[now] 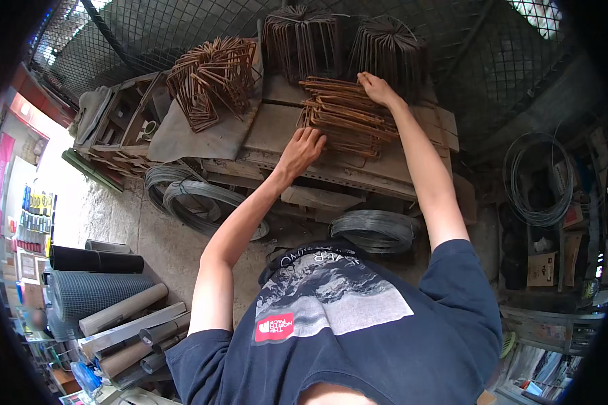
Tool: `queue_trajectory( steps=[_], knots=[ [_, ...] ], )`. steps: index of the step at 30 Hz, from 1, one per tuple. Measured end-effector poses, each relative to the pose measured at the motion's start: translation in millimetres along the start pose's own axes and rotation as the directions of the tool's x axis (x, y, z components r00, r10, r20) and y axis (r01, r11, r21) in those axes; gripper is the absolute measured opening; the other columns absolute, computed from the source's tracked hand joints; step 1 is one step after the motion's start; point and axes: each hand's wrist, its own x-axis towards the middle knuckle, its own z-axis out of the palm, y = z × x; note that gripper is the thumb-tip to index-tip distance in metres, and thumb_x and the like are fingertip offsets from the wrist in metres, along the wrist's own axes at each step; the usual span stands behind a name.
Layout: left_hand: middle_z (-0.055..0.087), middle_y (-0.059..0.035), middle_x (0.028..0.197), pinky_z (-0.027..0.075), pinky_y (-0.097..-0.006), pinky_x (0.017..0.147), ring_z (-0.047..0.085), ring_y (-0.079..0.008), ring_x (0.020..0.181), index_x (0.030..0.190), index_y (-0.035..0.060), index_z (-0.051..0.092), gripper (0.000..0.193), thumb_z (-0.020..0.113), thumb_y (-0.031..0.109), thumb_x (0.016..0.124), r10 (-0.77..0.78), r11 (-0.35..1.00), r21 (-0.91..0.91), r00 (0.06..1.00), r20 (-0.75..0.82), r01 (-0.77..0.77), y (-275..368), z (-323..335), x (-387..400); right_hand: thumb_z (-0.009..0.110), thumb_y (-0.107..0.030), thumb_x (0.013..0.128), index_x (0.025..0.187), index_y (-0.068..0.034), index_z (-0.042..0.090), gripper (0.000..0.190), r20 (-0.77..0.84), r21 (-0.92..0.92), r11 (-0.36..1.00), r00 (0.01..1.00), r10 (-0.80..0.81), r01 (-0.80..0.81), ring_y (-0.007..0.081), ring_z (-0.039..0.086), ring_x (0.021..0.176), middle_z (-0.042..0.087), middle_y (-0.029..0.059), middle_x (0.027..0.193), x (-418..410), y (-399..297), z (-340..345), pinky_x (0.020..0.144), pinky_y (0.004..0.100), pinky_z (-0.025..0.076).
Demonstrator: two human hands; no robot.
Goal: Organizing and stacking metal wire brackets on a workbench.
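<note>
A loose stack of rusty bent-steel stirrups (347, 109) lies across the bench top. At its near left corner is my left hand (304, 147), fingers curled onto the rod ends. My right hand (377, 90) is at the far right side of the same stack, its fingers bent close together; whether they grip a rod is hidden. Behind the stack stand two bundles of darker stirrups, one in the middle (301, 40) and one to the right (389, 48). A tangled heap of rusty stirrups (213, 76) sits on a grey sheet (197, 134) at the left.
Wire mesh (182, 30) rises behind the bench (278, 124). Galvanized wire coils lie below at left (197, 197) and right (375, 228); another wire coil (539, 177) hangs at far right. Mesh and sheet rolls (101, 293) crowd the lower left. Cluttered shelving (547, 324) flanks the right.
</note>
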Motion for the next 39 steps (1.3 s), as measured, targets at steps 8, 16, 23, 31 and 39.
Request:
queue_trajectory(
  steps=[8, 16, 23, 31, 39],
  knots=[
    [0.051, -0.0078, 0.106, 0.036, -0.0406, 0.093, 0.047, -0.0228, 0.104, 0.115, 0.0048, 0.057, 0.037, 0.062, 0.024, 0.084, -0.116, 0.992, 0.035, 0.992, -0.043, 0.118, 10, 7, -4, 0.055, -0.071, 0.079, 0.117, -0.011, 0.056, 0.071, 0.167, -0.154, 0.988, 0.986, 0.023, 0.003, 0.0285, 0.062, 0.101, 0.064, 0.0158, 0.105, -19, -29, -12, 0.085, 0.0443, 0.048],
    [0.052, -0.0090, 0.109, 0.034, -0.0408, 0.094, 0.047, -0.0235, 0.108, 0.115, 0.0037, 0.057, 0.037, 0.063, 0.021, 0.083, -0.155, 0.988, -0.017, 0.988, -0.011, 0.155, 13, 4, -8, 0.065, -0.058, 0.082, 0.106, -0.007, 0.056, 0.057, 0.101, -0.159, 0.985, 0.993, -0.057, 0.072, 0.0227, 0.062, 0.074, 0.065, 0.0145, 0.079, -25, -27, -4, 0.069, 0.0376, 0.047],
    [0.053, -0.0049, 0.108, 0.035, -0.0401, 0.093, 0.050, -0.0210, 0.104, 0.111, 0.0070, 0.060, 0.035, 0.064, 0.026, 0.083, -0.147, 0.986, -0.091, 0.988, -0.055, 0.141, 7, -3, -11, 0.057, -0.068, 0.081, 0.117, -0.010, 0.055, 0.069, 0.172, -0.099, 0.992, 0.983, -0.059, 0.077, 0.0302, 0.060, 0.102, 0.063, 0.0188, 0.105, -17, -26, -2, 0.086, 0.0457, 0.048],
    [0.060, -0.0196, 0.108, 0.044, -0.0445, 0.089, 0.056, -0.0364, 0.105, 0.112, -0.0006, 0.057, 0.033, 0.060, 0.023, 0.089, -0.780, 0.525, -0.604, 0.622, -0.060, 0.599, -70, 24, 19, 0.033, -0.050, 0.100, 0.119, -0.004, 0.057, 0.055, 0.044, 0.060, 0.997, 0.998, -0.042, 0.040, 0.0322, 0.055, 0.116, 0.062, 0.0164, 0.116, -21, -13, 3, 0.096, 0.0415, 0.041],
    [0.066, -0.0218, 0.106, 0.050, -0.0420, 0.086, 0.064, -0.0323, 0.102, 0.128, -0.0077, 0.047, 0.050, 0.057, 0.028, 0.094, -0.793, 0.026, -0.591, 0.376, 0.479, 0.807, -111, 104, 57, 0.032, -0.048, 0.102, 0.120, -0.006, 0.059, 0.053, 0.091, 0.157, 0.986, 0.993, -0.070, 0.055, 0.0293, 0.054, 0.119, 0.060, 0.0145, 0.123, -24, -13, -4, 0.099, 0.0403, 0.040]
  ],
)
